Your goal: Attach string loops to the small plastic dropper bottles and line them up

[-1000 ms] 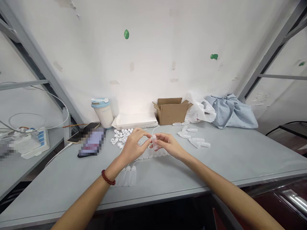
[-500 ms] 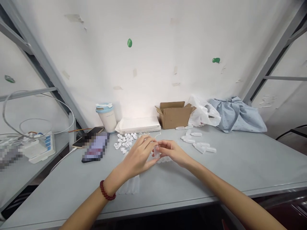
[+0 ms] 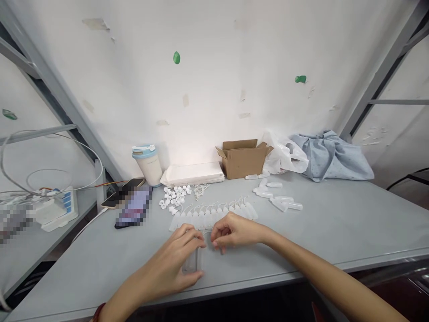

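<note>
My left hand (image 3: pixel 170 264) lies low on the grey table (image 3: pixel 318 223) near its front edge, its fingers and thumb curled around a small group of clear plastic bottles (image 3: pixel 189 264) lying flat. My right hand (image 3: pixel 236 230) is just to its right with fingertips pinched together at a small clear bottle (image 3: pixel 207 236) beside that group. Behind both hands a row of capped little bottles (image 3: pixel 214 211) lies side by side. A pile of white caps (image 3: pixel 174 197) sits further back on the left, and loose bottles (image 3: pixel 278 199) lie back right.
Against the wall stand a lidded cup (image 3: pixel 147 163), a flat white stack (image 3: pixel 194 173), an open cardboard box (image 3: pixel 241 158), a white plastic bag (image 3: pixel 284 154) and blue cloth (image 3: pixel 331 156). Phones (image 3: pixel 132 203) lie at the left; a power strip (image 3: pixel 55 208) with cables sits on the side shelf.
Both hands have come down from mid-air toward the table's front edge, bringing the bottle to the group lying there. The row of capped bottles behind is now uncovered.
</note>
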The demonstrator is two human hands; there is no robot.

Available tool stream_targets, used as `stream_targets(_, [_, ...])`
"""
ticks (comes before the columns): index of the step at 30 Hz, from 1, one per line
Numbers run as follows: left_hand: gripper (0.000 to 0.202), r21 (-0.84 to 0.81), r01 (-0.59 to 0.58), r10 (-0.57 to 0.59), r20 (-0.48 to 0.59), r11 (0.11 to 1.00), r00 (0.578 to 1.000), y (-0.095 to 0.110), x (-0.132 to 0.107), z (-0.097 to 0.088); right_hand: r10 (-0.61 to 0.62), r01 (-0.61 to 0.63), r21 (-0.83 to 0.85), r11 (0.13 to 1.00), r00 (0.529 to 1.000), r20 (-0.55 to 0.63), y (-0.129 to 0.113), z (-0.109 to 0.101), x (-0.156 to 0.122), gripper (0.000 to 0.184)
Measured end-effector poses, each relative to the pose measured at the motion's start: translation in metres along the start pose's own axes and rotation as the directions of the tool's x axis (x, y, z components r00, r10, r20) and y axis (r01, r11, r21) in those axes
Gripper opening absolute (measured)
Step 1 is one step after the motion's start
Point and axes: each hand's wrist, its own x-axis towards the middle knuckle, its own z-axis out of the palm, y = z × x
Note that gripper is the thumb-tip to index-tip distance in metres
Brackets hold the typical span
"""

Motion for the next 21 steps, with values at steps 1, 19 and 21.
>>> stream_targets(1, [0.035,-0.01,0.005,-0.005,0.015,1.0,1.0,-0.001,0.001,0.0,0.0,0.0,-0.018,1.0,1.0,0.005,0.001,0.0,0.001,0.015])
stream_targets(19, [0.034,0.025,0.019,-0.022,0.088,1.0,0.996,-0.002,0.002,-0.008,-0.034,0.033,-0.03,0.999,0.998,-0.043,0.002,-0.011,-0.001,0.025])
stream_targets(21, [0.036,0.017,0.011,-0.012,0.077,1.0,0.997,-0.002,0.002,-0.011,-0.024,0.023,-0.005,1.0,0.998,-0.05,0.003,-0.012,0.0,0.024])
